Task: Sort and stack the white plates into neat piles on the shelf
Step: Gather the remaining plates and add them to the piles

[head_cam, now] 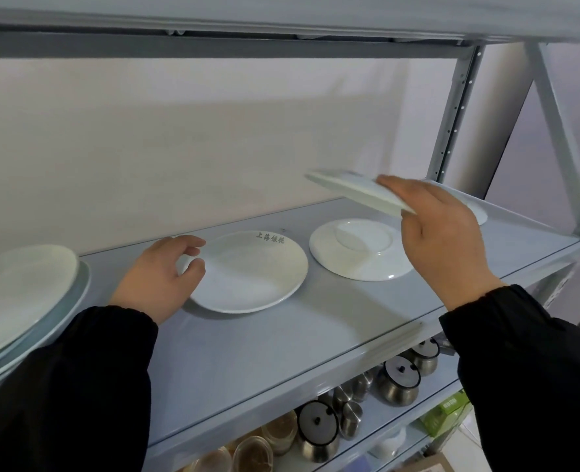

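A white printed plate (258, 270) lies upright in the middle of the grey shelf (281, 342). My left hand (159, 274) rests at its left rim, fingers curled apart over the edge, not clearly gripping. To the right lies an upside-down white plate (356, 250). My right hand (441, 236) holds a tilted white plate (349, 187) in the air above it. Behind that hand the edge of another plate (479, 212) shows. A pile of larger white plates (23, 298) sits at the far left.
The upper shelf's beam (213, 46) runs close overhead. A perforated metal upright (455, 107) and a diagonal brace (560, 131) close the right end. On the shelf below stand steel lidded pots (397, 383), glass jars (278, 434) and a green box (448, 410).
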The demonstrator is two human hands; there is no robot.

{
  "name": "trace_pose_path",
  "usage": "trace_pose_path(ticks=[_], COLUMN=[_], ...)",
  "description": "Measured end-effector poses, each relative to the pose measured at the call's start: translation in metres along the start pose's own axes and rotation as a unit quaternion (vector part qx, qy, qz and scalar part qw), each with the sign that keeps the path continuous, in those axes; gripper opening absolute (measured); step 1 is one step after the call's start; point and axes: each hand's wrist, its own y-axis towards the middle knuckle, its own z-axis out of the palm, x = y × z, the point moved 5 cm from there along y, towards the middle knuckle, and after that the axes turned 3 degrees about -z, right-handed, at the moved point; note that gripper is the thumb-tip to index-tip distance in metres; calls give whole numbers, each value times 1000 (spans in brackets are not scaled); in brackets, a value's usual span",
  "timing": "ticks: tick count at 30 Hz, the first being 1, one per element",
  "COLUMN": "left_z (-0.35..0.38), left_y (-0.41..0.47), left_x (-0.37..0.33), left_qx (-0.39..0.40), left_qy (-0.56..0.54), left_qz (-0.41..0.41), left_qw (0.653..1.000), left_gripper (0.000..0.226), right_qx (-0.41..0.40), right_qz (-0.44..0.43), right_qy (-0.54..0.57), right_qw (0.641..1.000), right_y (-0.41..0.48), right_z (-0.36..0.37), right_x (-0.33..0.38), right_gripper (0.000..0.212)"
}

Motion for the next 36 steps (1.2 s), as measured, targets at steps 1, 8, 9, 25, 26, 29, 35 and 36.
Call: trace_pose_path(ticks=[1, 8, 9, 25, 26, 29, 35, 36], left_z=[0, -1, 0, -4, -4, -3, -2, -2], left_y=[0, 1, 1, 4, 4, 3, 3, 3], left_x=[1, 2, 3, 12, 12, 11, 11, 11], left_qx=[-2, -12, -9, 1, 3, 6, 1, 2], left_qy=[1, -6, -5, 0, 0, -1, -7, -4], left_qz=[1, -14, -14, -28, -28, -29, -33, -35], left_qw=[1000, 1000, 1000, 1000, 1000, 1000, 999, 999], left_gripper=[29, 29, 29, 32, 30, 37, 30, 30], right_qx=[-15, -79, -80, 44, 54, 74, 130, 143], right_qz=[21, 315, 339, 493, 493, 492, 460, 455], right_qy=[41, 354, 386, 622, 614, 591, 468, 447], right_qw=[999, 877, 854, 607, 614, 635, 743, 756], right_y=[4, 19, 16, -17, -17, -18, -17, -17], right_z=[1, 72, 86, 158, 158, 155, 152, 151], right_x=[2, -4, -5, -3, -3, -2, 2, 3], right_gripper=[55, 33, 30, 48, 46, 41, 51, 51])
